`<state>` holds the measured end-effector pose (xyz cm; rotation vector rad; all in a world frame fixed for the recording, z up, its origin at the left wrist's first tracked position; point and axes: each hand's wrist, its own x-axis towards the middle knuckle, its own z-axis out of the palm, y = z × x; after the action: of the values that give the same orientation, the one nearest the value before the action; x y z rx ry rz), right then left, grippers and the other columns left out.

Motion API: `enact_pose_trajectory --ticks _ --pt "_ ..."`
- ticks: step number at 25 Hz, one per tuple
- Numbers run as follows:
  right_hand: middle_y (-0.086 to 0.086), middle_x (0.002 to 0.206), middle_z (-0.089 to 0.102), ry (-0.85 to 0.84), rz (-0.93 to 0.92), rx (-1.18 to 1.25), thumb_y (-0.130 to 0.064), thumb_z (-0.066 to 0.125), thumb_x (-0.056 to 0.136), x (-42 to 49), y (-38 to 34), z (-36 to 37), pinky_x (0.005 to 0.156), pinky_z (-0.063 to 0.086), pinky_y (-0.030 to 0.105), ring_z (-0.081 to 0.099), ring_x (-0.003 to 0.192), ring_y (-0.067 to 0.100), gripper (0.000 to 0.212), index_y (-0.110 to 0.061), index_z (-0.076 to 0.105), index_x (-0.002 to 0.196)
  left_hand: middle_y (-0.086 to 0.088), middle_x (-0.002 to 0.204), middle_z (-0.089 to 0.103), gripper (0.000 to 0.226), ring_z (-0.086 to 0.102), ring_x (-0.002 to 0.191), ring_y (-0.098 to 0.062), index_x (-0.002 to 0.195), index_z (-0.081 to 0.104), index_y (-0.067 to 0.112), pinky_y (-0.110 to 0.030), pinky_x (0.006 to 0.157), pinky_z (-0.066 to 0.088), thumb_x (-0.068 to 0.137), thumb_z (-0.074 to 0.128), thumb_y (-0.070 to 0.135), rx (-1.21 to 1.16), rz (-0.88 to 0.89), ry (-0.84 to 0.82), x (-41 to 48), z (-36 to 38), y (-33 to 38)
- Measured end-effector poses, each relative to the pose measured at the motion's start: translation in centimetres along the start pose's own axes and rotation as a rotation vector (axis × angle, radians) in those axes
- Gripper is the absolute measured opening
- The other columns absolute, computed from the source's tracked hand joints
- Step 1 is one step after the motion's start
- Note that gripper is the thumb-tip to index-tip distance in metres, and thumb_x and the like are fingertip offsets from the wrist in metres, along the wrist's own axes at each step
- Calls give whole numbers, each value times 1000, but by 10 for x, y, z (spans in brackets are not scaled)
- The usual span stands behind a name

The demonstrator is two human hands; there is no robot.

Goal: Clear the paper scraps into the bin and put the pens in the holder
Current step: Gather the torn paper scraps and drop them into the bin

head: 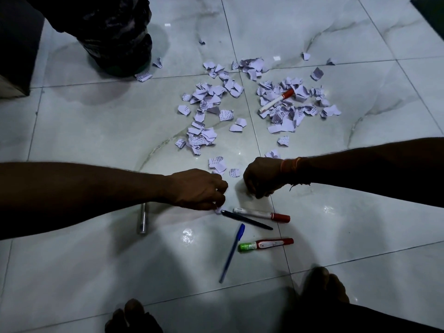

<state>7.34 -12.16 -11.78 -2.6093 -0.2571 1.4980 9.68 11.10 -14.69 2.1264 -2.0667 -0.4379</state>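
Observation:
Torn paper scraps [209, 104] lie scattered over the tiled floor, with a second heap [295, 109] to the right; a red-capped white marker [276, 100] rests on that heap. My left hand [199, 188] pinches a small paper scrap [218, 209] at floor level. Just right of it, my right hand [262, 177] is curled with fingertips on the floor; its contents are hidden. Below the hands lie a white marker with a red cap [262, 215], a black pen [246, 219], a blue pen [231, 253] and a red marker with a green cap [265, 244].
A bin lined with a dark bag [115, 34] stands at the top left, with scraps at its base. A metal cylinder [143, 221] lies on the floor under my left forearm. My bare feet [322, 284] are at the bottom edge. A dark block [16, 44] fills the far left.

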Motion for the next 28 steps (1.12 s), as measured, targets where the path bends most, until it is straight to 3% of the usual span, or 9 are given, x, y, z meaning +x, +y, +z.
enact_pose_trajectory --ticks 3,6,9,11,15,18,23,26,28 --pt "3 85 68 360 -54 -47 -10 73 62 -11 16 -8 70 55 35 63 79 22 23 -21 63 80 4 100 54 21 54 94 -17 95 62 26 -33 62 50 95 46 40 -13 -53 54 -3 -7 -6" --pt "2 98 53 572 22 36 -16 81 54 -17 38 -12 70 53 39 54 88 25 48 -19 55 95 4 101 56 30 53 99 -15 95 60 22 -33 65 49 93 39 44 -52 -169 109 -7 -19 -17" --pt "1 104 38 569 143 100 -25 92 46 -18 54 -11 73 53 39 46 89 24 76 -17 49 108 6 97 55 24 54 98 -15 92 58 23 -26 63 40 93 44 42 -24 -279 142 -10 -25 -27" --pt "7 109 41 567 150 199 -17 92 48 -12 54 -6 76 53 38 53 90 28 76 -14 50 112 6 97 54 26 56 96 -16 90 57 24 -30 60 45 92 42 45 -23 -356 160 -12 -26 -31" --pt "9 107 51 625 -66 330 -4 81 59 -1 30 1 71 49 30 56 89 25 58 -13 56 110 4 102 54 22 54 97 -18 97 58 24 -32 62 47 89 50 43 -63 -507 185 -9 -27 -31" --pt "9 115 52 618 -192 378 -6 82 60 -3 22 -8 79 53 36 58 93 24 67 -15 55 120 3 115 53 39 51 104 -20 113 55 25 -34 71 48 85 60 51 -72 -596 225 -13 -30 -33" --pt "13 131 41 668 203 231 -10 86 53 -14 64 -22 88 51 42 43 121 36 89 -22 47 132 -4 131 44 83 46 113 -29 131 47 25 -43 84 50 64 73 68 -67 -853 311 -30 -35 -43" --pt "16 129 36 612 373 309 -12 87 51 -19 76 -10 84 51 41 43 117 39 90 -18 44 130 -8 131 40 95 42 117 -33 132 45 24 -45 91 48 54 82 64 -190 -1098 275 -34 -23 -49" --pt "17 127 36 629 347 372 -9 83 56 -11 69 1 85 51 38 50 110 39 78 -14 47 125 -10 122 43 89 46 110 -34 124 48 20 -43 92 47 52 87 56 -297 -1152 266 -29 -12 -51"
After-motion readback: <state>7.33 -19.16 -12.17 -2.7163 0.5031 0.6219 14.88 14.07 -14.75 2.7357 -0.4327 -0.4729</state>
